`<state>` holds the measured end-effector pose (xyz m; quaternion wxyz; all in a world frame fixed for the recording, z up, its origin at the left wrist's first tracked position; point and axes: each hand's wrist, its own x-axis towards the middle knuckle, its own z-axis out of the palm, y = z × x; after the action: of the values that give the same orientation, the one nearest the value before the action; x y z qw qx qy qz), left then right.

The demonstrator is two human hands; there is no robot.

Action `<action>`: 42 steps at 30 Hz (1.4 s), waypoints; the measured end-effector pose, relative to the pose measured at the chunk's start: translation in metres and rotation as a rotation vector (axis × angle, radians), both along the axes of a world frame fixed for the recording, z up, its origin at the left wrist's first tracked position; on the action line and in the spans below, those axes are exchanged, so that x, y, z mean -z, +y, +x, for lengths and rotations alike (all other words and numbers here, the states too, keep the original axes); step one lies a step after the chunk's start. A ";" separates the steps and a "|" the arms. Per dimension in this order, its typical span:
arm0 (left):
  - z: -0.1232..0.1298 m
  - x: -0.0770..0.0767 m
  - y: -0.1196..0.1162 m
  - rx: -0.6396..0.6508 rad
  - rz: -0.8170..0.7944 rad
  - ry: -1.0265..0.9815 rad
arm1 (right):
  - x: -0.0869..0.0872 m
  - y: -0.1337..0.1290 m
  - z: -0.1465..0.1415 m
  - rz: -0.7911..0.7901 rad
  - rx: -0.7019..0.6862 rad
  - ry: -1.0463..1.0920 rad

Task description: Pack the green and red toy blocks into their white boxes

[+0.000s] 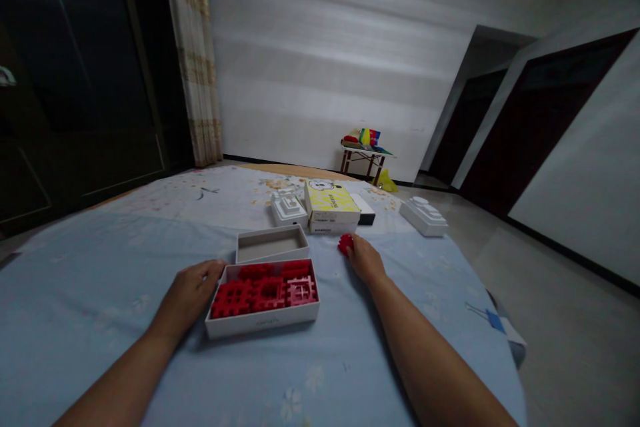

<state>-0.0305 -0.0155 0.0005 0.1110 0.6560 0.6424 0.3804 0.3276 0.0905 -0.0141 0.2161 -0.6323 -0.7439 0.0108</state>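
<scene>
A white box (pixel 261 325) stands on the table in front of me, filled with several red interlocking toy blocks (pixel 269 293). They have notched edges, and some have window-like openings. My left hand (pixel 193 290) is at the box's back left corner, its curled fingers gripping the side wall. Beyond and right of the box, my right hand (pixel 365 259) pinches a red block (pixel 345 244) just above or on the cloth; I cannot tell which. Directly behind the filled box lies a shallow white box lid (pixel 273 245), its hollow side up.
Behind the lid stand a white molded tray (pixel 289 207), a yellow-and-white box (pixel 332 207) and a black-and-white box (pixel 367 217). Another white molded piece (pixel 424 216) lies near the table's right edge. A blue binder clip (pixel 495 321) grips the tablecloth (pixel 320 380) there.
</scene>
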 end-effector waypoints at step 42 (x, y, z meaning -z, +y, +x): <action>0.005 -0.001 -0.001 0.043 0.087 0.007 | -0.071 -0.064 -0.159 0.035 -0.723 -0.020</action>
<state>-0.0255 -0.0161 0.0014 0.0882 0.6752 0.6115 0.4030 0.1686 0.0267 0.0568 0.2019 -0.3245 -0.9216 0.0676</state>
